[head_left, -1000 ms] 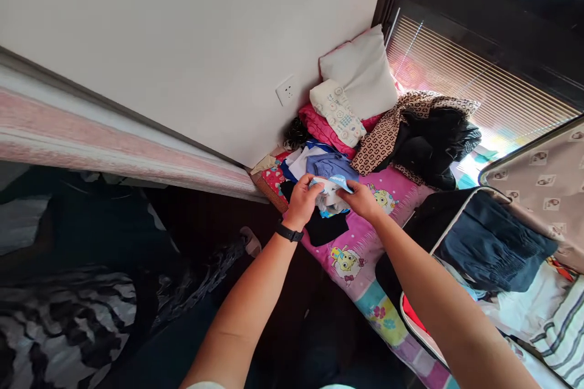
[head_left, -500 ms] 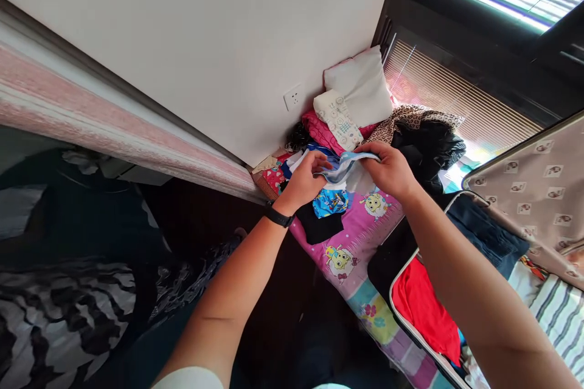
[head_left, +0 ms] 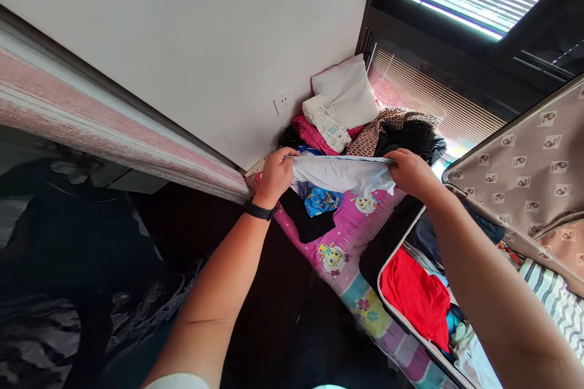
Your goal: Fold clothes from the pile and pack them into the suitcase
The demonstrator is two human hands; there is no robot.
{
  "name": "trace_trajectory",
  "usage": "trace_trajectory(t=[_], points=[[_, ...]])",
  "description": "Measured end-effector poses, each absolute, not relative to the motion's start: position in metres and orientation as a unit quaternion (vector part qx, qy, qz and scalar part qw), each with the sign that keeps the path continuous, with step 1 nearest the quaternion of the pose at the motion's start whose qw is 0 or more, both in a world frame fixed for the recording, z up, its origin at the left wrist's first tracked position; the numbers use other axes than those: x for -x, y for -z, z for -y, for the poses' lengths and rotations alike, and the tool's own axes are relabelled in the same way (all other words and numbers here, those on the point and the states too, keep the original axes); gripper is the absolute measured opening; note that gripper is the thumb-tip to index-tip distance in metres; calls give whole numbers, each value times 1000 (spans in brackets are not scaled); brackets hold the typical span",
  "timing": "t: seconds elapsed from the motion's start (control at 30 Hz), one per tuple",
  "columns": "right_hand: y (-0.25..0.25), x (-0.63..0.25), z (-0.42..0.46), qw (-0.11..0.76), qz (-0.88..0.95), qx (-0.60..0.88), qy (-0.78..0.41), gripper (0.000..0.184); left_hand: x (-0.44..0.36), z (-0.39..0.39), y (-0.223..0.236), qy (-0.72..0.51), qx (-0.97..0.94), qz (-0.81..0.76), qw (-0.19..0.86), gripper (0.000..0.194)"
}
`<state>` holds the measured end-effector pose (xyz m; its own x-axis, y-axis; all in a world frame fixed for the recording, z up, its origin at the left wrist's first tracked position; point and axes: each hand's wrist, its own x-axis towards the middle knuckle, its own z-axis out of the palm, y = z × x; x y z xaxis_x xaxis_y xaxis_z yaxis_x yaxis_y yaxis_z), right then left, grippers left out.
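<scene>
A small white garment with a pale blue edge (head_left: 343, 173) is stretched flat between my two hands above the bed. My left hand (head_left: 275, 173), with a black band on its wrist, grips the garment's left end. My right hand (head_left: 412, 172) grips its right end. Under the garment lie a blue cartoon-print piece (head_left: 322, 201) and a black piece of clothing (head_left: 305, 224) on the pink cartoon bedsheet (head_left: 353, 237).
An open suitcase (head_left: 515, 152) with a patterned lid stands at the right, with red clothing (head_left: 417, 295) inside. A white pillow (head_left: 344, 91), pink and patterned clothes and a black heap (head_left: 410, 134) pile up in the corner by the wall socket (head_left: 283, 101). Dark floor lies at the left.
Both hands lifted the white garment off the pile and pulled apart, stretching it wide. The view shifted, showing more of the suitcase's red contents.
</scene>
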<state>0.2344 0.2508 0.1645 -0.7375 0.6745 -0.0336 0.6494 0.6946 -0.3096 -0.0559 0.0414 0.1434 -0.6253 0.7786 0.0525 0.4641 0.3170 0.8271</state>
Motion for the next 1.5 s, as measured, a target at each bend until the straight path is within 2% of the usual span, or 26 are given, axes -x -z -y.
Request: trace_trajectory(t=[0.2,0.3,0.47,0.53,0.63,0.73,0.93,1.0,1.07,1.17,1.3,1.4,1.5], points=[[-179,-276,-252,108,906,390,-122,32,44,-9,-165,-465,-563,-654,197,32],[-188,-292,-250,122,901,404,-97,30,34,2,-170,-371,-670,-606,216,32],[-204,-311,-235,93,897,425,-74,22,23,2,-151,-146,-732,-636,196,29],[-208,-318,-227,89,895,426,-98,22,19,1,-145,-156,-705,-675,150,24],[-211,-331,-215,114,886,409,-186,23,12,1,-145,-268,-636,-714,117,15],[-214,-342,-207,157,845,407,-311,25,0,2,-152,-386,-558,-704,209,14],[-228,-359,-195,216,721,428,-500,24,-42,2,-157,-487,-347,-533,598,47],[-233,-364,-192,197,708,395,-550,25,-61,1,-149,-493,-288,-482,664,59],[-237,-367,-188,169,720,366,-565,26,-81,-2,-135,-481,-249,-485,686,63],[-245,-367,-180,130,775,383,-486,28,-111,-9,-111,-404,-252,-550,686,51],[-261,-365,-169,78,853,354,-375,17,-141,-16,-91,-252,-418,-552,676,39],[-269,-371,-171,55,891,302,-334,10,-143,-20,-91,-222,-487,-585,609,11],[-265,-381,-184,71,913,314,-251,4,-119,-24,-98,-298,-453,-714,444,30]])
